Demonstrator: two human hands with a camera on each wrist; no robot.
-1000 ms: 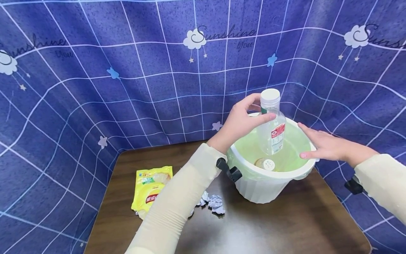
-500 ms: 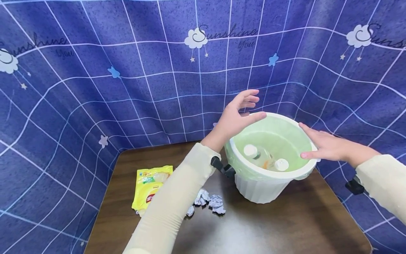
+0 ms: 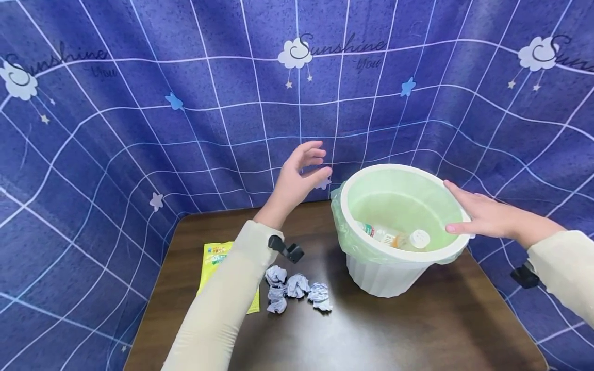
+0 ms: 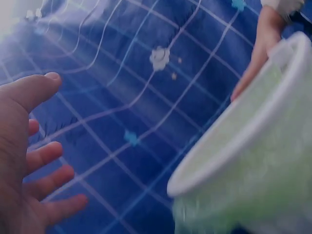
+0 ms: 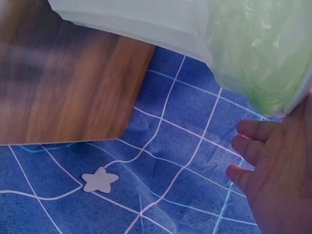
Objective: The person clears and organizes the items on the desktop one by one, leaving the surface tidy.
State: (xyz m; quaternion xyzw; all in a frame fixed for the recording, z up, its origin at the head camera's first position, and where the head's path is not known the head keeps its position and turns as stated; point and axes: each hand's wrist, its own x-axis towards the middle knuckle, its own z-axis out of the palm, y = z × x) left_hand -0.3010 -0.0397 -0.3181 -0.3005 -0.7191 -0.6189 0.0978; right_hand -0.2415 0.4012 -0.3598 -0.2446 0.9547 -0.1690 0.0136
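Note:
A white bin (image 3: 385, 275) with a pale green liner bag (image 3: 345, 232) stands on the table's right side. Inside it lie bottles: a white cap (image 3: 419, 238) shows, and beside it a clear bottle with a printed label (image 3: 382, 236), partly hidden by the near rim. My left hand (image 3: 294, 178) is in the air left of the bin, holding nothing, its fingers spread and slightly bent; the left wrist view shows the same hand (image 4: 29, 161) apart from the rim. My right hand (image 3: 487, 214) rests on the bin's right rim with its fingers extended.
Several crumpled paper balls (image 3: 297, 286) lie on the brown wooden table (image 3: 371, 335) left of the bin. A yellow packet (image 3: 211, 260) is partly hidden behind my left forearm. A blue grid-patterned curtain (image 3: 232, 129) surrounds the table's back and sides.
My left hand let go of the clear white-capped bottle, which dropped into the bin and now lies tilted there. Then that hand moved left, away from the bin. My right hand stayed on the rim.

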